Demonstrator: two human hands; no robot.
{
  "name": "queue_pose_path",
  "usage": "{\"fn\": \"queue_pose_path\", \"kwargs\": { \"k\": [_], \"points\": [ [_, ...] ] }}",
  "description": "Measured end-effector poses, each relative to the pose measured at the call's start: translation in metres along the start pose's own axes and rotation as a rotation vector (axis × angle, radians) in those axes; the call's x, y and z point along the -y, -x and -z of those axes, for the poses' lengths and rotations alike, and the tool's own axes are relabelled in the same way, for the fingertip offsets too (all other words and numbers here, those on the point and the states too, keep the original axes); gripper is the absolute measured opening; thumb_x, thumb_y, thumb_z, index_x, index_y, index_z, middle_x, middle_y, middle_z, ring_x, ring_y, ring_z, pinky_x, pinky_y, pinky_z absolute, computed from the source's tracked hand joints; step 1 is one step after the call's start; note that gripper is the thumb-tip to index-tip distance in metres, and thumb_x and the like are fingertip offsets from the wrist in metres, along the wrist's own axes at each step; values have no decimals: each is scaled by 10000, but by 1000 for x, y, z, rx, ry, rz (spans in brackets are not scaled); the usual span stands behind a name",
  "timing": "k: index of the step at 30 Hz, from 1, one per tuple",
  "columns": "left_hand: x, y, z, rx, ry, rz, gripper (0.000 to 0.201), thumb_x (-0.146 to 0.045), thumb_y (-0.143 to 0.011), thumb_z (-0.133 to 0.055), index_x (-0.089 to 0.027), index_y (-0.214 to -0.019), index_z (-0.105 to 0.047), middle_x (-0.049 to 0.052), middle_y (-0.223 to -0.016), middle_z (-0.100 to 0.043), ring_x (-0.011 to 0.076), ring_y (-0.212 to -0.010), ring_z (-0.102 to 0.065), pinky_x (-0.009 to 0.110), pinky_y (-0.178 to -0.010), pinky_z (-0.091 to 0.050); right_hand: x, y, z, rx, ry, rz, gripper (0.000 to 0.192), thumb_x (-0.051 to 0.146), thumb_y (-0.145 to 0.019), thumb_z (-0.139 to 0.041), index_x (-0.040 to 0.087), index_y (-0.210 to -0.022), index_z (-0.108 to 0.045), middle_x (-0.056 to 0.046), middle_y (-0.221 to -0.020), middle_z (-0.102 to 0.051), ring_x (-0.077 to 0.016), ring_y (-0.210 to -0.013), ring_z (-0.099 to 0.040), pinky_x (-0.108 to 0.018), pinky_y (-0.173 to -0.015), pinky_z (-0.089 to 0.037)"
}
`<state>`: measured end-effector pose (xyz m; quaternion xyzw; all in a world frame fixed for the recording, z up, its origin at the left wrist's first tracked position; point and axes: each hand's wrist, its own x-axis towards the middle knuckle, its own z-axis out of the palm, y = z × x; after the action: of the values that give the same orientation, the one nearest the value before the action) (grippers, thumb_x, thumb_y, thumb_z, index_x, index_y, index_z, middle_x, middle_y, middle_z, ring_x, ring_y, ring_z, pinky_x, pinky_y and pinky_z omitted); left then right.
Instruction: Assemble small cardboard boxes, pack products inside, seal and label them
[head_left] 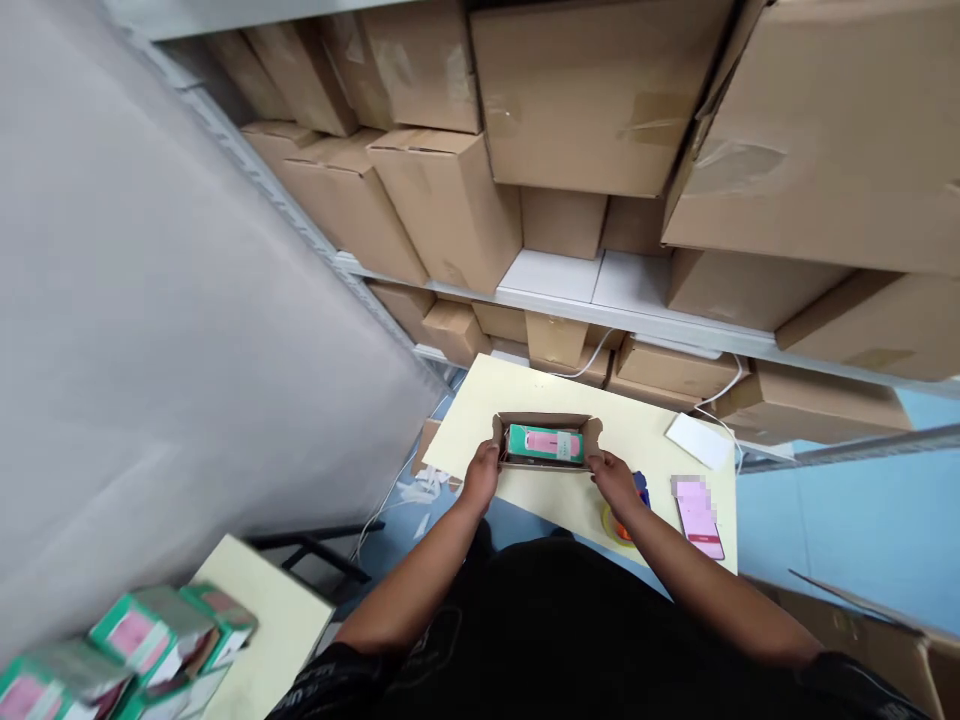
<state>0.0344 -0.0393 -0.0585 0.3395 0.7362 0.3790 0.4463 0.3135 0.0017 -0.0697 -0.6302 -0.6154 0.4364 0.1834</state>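
Observation:
An open brown cardboard box (546,418) is held level over the pale yellow table, one hand at each end. Inside it lies a green product box (519,440) with a pink picture and a white label. My left hand (481,474) grips the left end, fingers partly hidden by the cardboard. At the right end, my right hand (613,479) pinches the near corner, thumb on the rim. Partly behind my right forearm sits a tape dispenser (640,486) with a blue part and a yellowish roll.
A phone (700,518) with a lit screen and a white flat box (699,441) lie on the table (457,425). Shelves with large cartons (600,95) stand behind it. Several green boxes (135,635) sit on a side table at lower left. White cables trail at the table's back.

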Motion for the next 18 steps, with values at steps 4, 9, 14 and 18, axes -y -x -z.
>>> {"fn": "queue_pose_path", "kwargs": {
  "k": [4, 9, 14, 18],
  "points": [
    [2, 41, 10, -138, 83, 31, 402, -453, -937, -405, -208, -1180, -611, 73, -1059, -728, 234, -993, -688, 400, -849, -584, 17, -10, 10, 83, -64, -17, 433, 460, -859, -431, 225, -1062, -732, -60, -856, -745, -287, -829, -700, -387, -746, -537],
    [8, 95, 38, -300, 156, 68, 360, -400, -915, -404, -217, -1153, -603, 66, -1089, -722, 237, -1029, -675, 380, -842, -572, 48, -13, -6, 237, -94, 119, 472, 418, -809, -519, 226, -1196, -708, -69, -907, -760, -287, -835, -707, -399, -746, -552],
    [32, 159, 71, -518, 196, 65, 319, -390, -916, -410, -214, -1080, -620, 58, -1024, -718, 255, -1010, -663, 395, -852, -551, 88, 6, -42, 549, -73, 130, 379, 398, -784, -573, 199, -1072, -717, -76, -927, -766, -261, -820, -715, -373, -714, -576],
    [67, 214, 107, -701, 197, 91, 303, -399, -943, -413, -216, -1062, -624, 66, -1039, -718, 263, -1026, -656, 411, -885, -533, 125, 40, -86, 706, -162, 87, 333, 394, -750, -666, 192, -1009, -719, -89, -974, -767, -262, -858, -721, -364, -748, -590]
  ]
}}
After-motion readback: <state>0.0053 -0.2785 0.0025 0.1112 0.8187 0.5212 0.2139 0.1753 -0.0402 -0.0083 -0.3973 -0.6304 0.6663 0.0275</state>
